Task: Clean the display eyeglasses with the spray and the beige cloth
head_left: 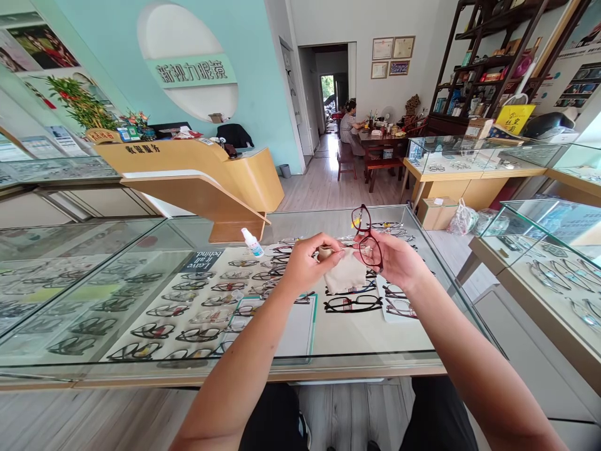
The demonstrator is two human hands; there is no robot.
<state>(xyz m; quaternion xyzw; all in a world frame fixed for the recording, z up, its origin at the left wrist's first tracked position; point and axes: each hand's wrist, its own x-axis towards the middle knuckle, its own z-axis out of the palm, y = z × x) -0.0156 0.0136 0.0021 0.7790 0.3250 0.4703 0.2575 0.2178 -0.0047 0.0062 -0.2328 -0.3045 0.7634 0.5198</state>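
Note:
Above the glass display case, my right hand (399,258) grips a pair of dark red eyeglasses (367,252), turned so that one lens is above the other. Close by on its left, my left hand (313,258) pinches a cream cleaning cloth (345,274) between thumb and fingers. The cloth hangs down beside the lower lens. A small white spray bottle (252,243) with a blue label stands on the glass further left. Beneath the glass lie rows of eyeglasses, such as a black pair (353,304) below the cloth.
The glass display case (300,358) spans the front, with a green-edged white sheet (295,322) in view. Another glass case (544,250) stands at the right. A wooden counter (253,181) is behind on the left. A person (350,128) sits at a table at the back.

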